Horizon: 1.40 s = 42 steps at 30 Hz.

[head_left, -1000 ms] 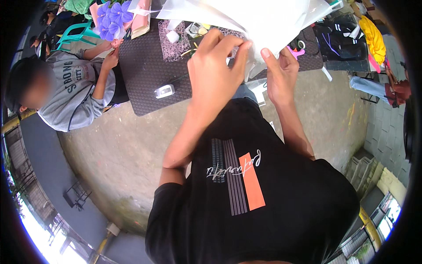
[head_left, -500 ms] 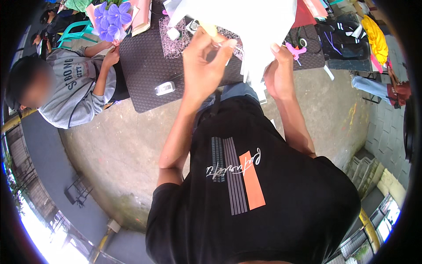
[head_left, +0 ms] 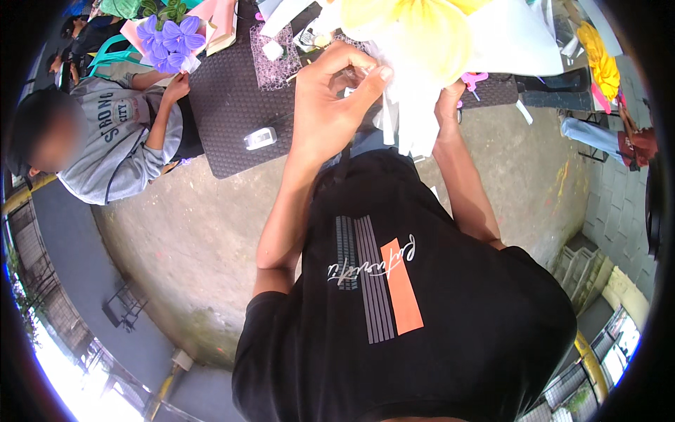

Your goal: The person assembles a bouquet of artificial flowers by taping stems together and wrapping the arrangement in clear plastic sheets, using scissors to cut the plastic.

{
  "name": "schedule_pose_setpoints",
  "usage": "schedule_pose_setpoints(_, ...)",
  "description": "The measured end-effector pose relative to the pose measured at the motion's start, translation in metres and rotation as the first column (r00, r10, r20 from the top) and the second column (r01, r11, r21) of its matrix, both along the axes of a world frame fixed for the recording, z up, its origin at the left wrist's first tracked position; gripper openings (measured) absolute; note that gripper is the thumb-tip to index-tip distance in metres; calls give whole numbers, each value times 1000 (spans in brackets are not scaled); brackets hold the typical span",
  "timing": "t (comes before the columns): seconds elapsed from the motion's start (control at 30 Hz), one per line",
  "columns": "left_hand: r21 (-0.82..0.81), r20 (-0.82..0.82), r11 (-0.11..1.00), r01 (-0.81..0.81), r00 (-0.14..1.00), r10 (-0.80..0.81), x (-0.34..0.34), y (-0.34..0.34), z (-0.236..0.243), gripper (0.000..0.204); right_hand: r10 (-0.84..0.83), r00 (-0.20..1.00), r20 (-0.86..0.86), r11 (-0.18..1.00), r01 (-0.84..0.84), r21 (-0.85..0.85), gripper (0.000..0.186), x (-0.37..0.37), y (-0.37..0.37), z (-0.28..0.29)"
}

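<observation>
A bouquet of large yellow flowers (head_left: 422, 32) in white wrapping paper (head_left: 517, 53) is held up over the table edge in front of me. Its white wrapping hangs down in narrow folds between my hands. On its left side, my left hand (head_left: 332, 105) is curled, thumb and fingers pinching the wrapping's edge. My right hand (head_left: 450, 105) closes round the lower right of the bouquet, its fingers partly hidden behind the paper. Just beyond the right hand lies a pink glue gun (head_left: 474, 83).
The dark woven-patterned table (head_left: 232, 105) carries bubble wrap (head_left: 275, 60) and a small white device (head_left: 261, 138). At the left, a seated person in a grey sweatshirt (head_left: 116, 126) holds a bouquet of purple flowers (head_left: 171, 41). Yellow cloth (head_left: 599, 63) hangs at the far right.
The bouquet has tilted so its yellow flowers now show, and its white paper reaches farther right. My left hand has shifted slightly right. The other person's purple bouquet has tipped a little.
</observation>
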<state>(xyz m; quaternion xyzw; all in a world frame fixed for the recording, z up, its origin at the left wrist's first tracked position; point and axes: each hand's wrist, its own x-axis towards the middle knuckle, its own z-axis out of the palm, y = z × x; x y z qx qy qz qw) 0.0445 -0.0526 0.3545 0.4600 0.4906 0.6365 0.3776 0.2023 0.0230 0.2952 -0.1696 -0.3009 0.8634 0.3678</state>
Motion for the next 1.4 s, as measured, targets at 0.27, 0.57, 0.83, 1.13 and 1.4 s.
schedule_pose_setpoints(0.27, 42, -36, 994, -101, 994, 102, 5, -2, -5, 9, 43, 995, 89, 986, -57, 155, 65, 9, 3, -1)
schedule_pose_setpoints(0.57, 134, -355, 969, -208, 903, 243, 12, 4, 4, 10, -103, 956, 275, 988, 66, 143, 65, 0, -9, 13)
schedule_pose_setpoints(0.83, 124, -268, 977, -172, 942, 200, 9, -3, 14, 8, -45, 985, 165, 996, 32, 80, 69, -4, -4, 6)
schedule_pose_setpoints(1.13, 12, -23, 996, -92, 995, 93, -1, -6, 19, 5, -45, 978, 206, 982, 6, 187, 68, -10, 0, 7)
schedule_pose_setpoints(1.4, -32, -21, 996, -81, 997, 80, -1, -13, 25, 6, -202, 968, 146, 913, 133, 385, 60, -19, 4, 7)
